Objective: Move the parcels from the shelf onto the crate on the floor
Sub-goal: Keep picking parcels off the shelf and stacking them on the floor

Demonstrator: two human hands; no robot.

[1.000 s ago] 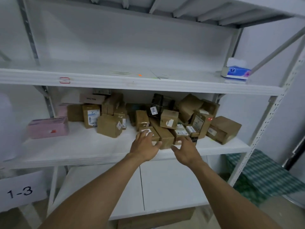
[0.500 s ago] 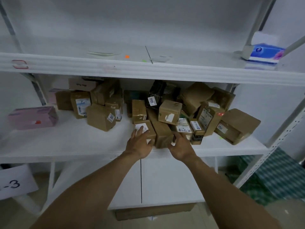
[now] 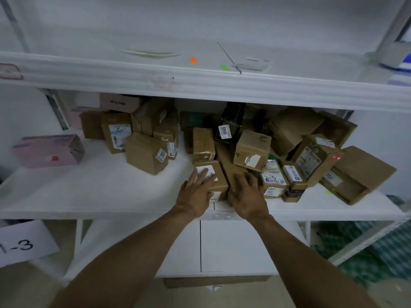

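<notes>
**Both hands on the front parcels, nothing lifted yet**

Your left hand point(image 3: 195, 194) lies on the small parcel point(image 3: 219, 182) with the white label, at the front edge of the shelf point(image 3: 111, 196). Its fingers are straight and spread flat over the label. They do not close around anything, so this hand only touches.

Your right hand point(image 3: 248, 196) is just beside it, on the long brown parcel point(image 3: 230, 170) that touches the small one. Its fingers bend a little over the top and the thumb goes down toward the gap between the two parcels. From this view it is not possible to tell whether the hand really grips.

I think you reach for these two because they are the nearest to you and their tops are free. The small one looks easy to take. The long one is different: beyond your right fingers a squarer parcel point(image 3: 252, 150) leans on its far end, and more labelled parcels crowd just to the right of that hand. If you pull it fast, the pile may slide toward the edge, so a slow lift seems safer.

Other parcels wait beyond and to the left of your left hand, among them the parcel marked 3003 point(image 3: 144, 154). A pink box point(image 3: 49, 150) lies well apart on that side. The crate is not in view, so in my judgement the whole carrying is not yet done.
</notes>
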